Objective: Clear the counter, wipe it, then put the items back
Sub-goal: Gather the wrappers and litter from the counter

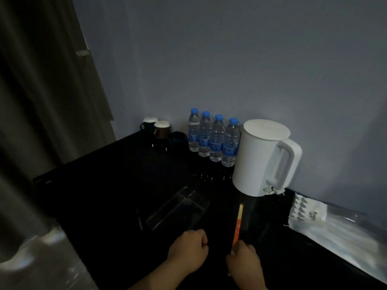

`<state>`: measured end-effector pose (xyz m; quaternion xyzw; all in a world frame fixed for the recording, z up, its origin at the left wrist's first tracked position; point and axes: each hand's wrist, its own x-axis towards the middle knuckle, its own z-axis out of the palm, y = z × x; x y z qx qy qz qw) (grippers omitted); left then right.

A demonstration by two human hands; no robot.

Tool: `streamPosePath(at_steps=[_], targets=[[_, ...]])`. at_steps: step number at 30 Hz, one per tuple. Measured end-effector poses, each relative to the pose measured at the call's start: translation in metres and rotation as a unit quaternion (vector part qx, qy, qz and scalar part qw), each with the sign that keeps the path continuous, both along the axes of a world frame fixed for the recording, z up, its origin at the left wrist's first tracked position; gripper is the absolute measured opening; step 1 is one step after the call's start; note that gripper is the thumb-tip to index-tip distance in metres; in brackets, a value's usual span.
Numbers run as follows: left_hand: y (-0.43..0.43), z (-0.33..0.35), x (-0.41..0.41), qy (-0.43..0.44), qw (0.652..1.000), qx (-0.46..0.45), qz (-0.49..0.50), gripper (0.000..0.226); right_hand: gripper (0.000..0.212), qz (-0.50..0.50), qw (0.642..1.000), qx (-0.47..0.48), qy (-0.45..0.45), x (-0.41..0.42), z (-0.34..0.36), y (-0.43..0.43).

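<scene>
The black counter (117,185) fills the middle of the dim view. My right hand (245,262) is at the near edge, shut on a thin orange-red stick (238,222) that points away toward the white electric kettle (261,158). My left hand (188,252) is a closed fist beside it, and I see nothing in it. Just beyond that fist lies a clear glass-like container (178,208) on its side. Several water bottles (213,137) with blue caps stand in a row against the wall. Left of them are dark cups (157,128) with white tops.
A grey curtain (41,101) hangs along the left side. At the right, along the wall, lie a white patterned packet (305,210) and a shiny plastic sheet (339,237). The grey wall (230,59) closes off the back of the counter.
</scene>
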<state>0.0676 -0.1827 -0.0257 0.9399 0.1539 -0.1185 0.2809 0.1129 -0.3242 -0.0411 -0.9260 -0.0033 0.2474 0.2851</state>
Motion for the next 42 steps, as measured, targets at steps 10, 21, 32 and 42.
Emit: streamPosePath(at_steps=[10,21,32,42], targets=[[0.002,-0.006,0.038,0.02,0.998,-0.014,-0.061,0.024,0.024,-0.053,0.995,-0.079,-0.021,0.01,-0.01,0.012],[0.011,-0.015,0.056,0.021,0.994,-0.041,-0.102,0.022,0.024,-0.135,0.988,-0.077,0.002,0.008,-0.017,0.019],[0.014,0.01,0.076,-0.017,0.977,-0.213,0.006,0.014,0.014,-0.197,0.971,0.1,-0.089,0.021,0.017,0.025],[0.032,0.064,0.083,-0.022,0.862,-0.481,0.158,0.012,0.031,-0.06,0.976,0.163,-0.13,0.009,0.049,0.038]])
